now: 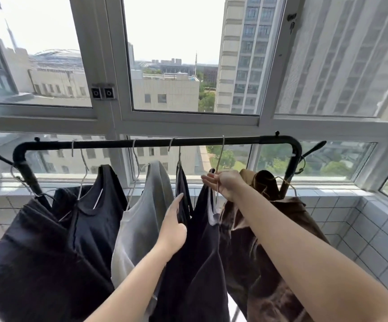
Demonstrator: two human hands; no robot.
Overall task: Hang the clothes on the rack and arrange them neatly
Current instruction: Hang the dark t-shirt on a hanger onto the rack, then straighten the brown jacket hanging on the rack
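Observation:
A black rack bar [155, 143] runs across in front of the window. Several garments hang from it on wire hangers: a dark one at far left [32, 247], a black top [95, 219], a grey-white top [141, 219], a dark navy garment [200, 263] and a brown jacket [269, 252]. My right hand [225, 184] grips the neck of the wire hanger [220, 156] that carries the navy garment, its hook over the bar. My left hand [173, 226] rests flat against the navy garment's left edge, fingers extended.
Behind the rack are large sliding windows [174, 54] and a white tiled sill [327, 189]. A tiled wall [374, 240] runs along the right. The rack's bent ends stand at left [18, 156] and right [296, 149].

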